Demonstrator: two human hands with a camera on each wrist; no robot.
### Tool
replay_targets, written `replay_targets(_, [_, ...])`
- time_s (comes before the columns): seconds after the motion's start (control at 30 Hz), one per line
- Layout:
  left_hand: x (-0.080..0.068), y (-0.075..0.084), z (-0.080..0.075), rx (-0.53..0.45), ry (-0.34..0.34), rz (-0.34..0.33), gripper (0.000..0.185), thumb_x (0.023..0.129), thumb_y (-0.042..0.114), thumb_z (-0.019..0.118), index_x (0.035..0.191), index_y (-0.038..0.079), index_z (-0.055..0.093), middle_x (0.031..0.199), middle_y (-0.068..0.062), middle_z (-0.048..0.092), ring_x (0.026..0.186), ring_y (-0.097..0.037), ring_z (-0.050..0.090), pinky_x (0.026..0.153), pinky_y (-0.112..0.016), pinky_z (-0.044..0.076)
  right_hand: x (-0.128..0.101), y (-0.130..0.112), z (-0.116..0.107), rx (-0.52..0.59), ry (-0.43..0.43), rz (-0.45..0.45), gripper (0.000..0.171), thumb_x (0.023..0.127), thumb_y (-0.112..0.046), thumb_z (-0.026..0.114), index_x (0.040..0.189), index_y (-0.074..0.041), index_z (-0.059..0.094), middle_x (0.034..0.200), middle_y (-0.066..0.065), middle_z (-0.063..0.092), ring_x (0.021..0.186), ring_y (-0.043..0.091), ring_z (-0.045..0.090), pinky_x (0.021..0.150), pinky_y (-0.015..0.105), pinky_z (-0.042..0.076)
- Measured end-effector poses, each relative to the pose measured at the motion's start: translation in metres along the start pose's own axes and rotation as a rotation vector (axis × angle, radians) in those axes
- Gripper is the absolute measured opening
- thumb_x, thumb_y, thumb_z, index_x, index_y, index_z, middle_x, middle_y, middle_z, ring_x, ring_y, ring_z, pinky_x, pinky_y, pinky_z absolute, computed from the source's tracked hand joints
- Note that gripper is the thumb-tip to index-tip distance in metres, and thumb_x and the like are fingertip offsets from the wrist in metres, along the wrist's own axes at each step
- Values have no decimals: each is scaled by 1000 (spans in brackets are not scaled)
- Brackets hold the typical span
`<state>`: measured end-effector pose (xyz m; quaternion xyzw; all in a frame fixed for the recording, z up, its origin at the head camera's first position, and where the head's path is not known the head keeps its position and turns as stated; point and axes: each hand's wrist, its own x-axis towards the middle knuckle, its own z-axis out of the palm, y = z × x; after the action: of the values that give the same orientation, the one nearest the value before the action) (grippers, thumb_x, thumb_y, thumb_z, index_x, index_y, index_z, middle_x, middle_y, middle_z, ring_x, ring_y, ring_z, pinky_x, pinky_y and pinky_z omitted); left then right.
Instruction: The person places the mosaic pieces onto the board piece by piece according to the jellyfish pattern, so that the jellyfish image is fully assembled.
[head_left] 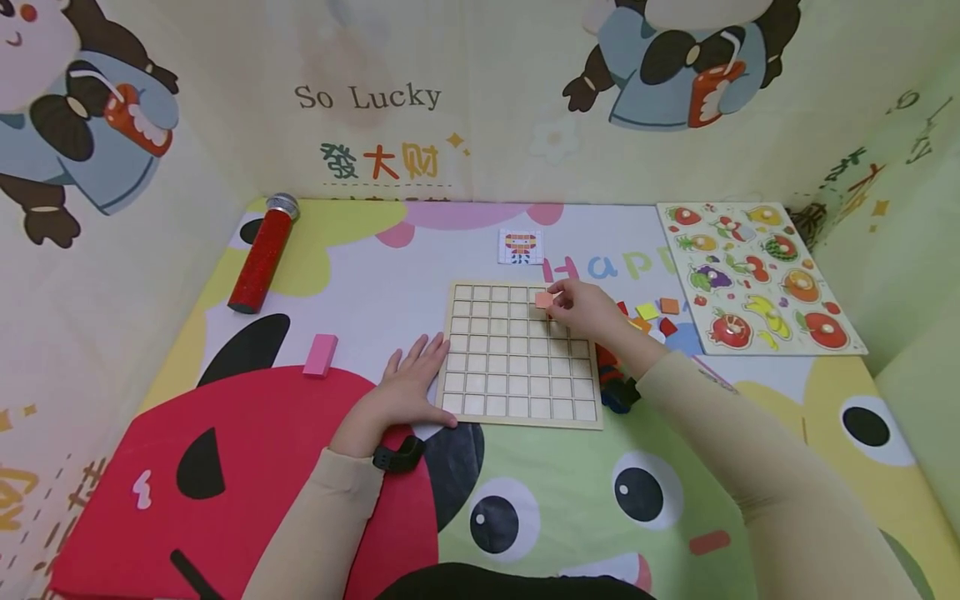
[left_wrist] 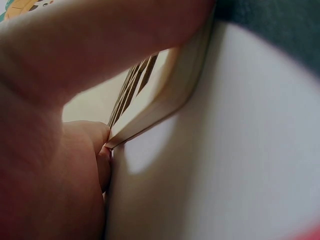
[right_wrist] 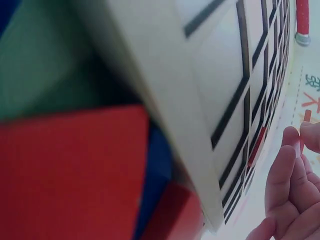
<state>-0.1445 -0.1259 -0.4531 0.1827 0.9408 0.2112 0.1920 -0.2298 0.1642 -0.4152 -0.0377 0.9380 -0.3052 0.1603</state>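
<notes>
Your left hand (head_left: 405, 385) lies flat, fingers straight, against the wooden grid board's (head_left: 517, 354) near-left edge. Farther off, your right hand (head_left: 581, 307) pinches an orange tile (head_left: 543, 300) just above a top-row cell, right of centre.

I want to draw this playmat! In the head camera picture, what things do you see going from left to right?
Red glitter tube → pink block → left hand → wooden grid board → right hand pinching an orange tile → fruit puzzle board.
</notes>
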Motion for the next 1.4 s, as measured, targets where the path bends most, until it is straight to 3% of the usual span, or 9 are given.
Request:
replay_targets(0.1, [0,0,-1,3,1,-2,117,58,47,78,147,17,9,155,-1,4,141,-26,-2,109,-57,0,2,-2,2,-22,-15,21,36,87,-28,57,119,-12,51,102,7,59,88,21,51,75,31,47])
replay_targets(0.23, [0,0,-1,14,-2,-2,117,59,48,78,147,17,9,155,-2,4,141,-25,-2,109,-57,0,4,-3,3,-145,-47,4,36,87,-30,57,119,-13,51,103,6,61,89,21,54,78,34,47])
replay_targets(0.37, [0,1,-1,13,-6,-1,117,59,48,78,147,17,8,155,-1,4,141,-25,-3,109,-57,0,6,-4,4,-271,-37,-53,32,87,-30,56,114,-13,54,94,4,62,81,19,55,75,33,43])
replay_targets(0.5, [0,2,-2,6,-5,3,116,59,48,78,147,16,8,155,-1,4,141,-25,-3,109,-57,-1,7,-4,5,-303,-37,-72,31,86,-29,57,112,-13,55,87,4,60,76,19,52,69,32,38])
replay_targets(0.9, [-1,1,-1,6,-7,4,116,60,49,77,147,16,8,155,-1,3,141,-25,-3,109,-57,-1,9,-1,5,-269,-54,-50,34,86,-33,60,115,-14,58,81,5,53,76,21,48,65,31,30])
replay_targets(1.07, [0,1,1,5,-3,1,117,59,49,77,147,17,8,155,-1,4,141,-25,-3,109,-57,0,8,0,6,-234,-56,-28,35,87,-34,59,117,-15,57,87,6,55,80,22,48,67,32,34])
replay_targets(1.2, [0,0,2,2,-6,1,117,59,49,78,147,17,8,155,-1,4,141,-25,-3,109,-57,0,3,2,0,-167,-34,-4,37,88,-33,58,120,-15,55,91,7,55,82,22,48,66,30,39])
replay_targets(1.4, [0,0,0,9,-12,-3,117,59,48,78,147,17,7,155,-1,3,141,-25,-3,109,-57,0,-12,21,-23,4,55,29,38,89,-29,56,122,-11,51,84,8,46,73,22,42,54,28,35])
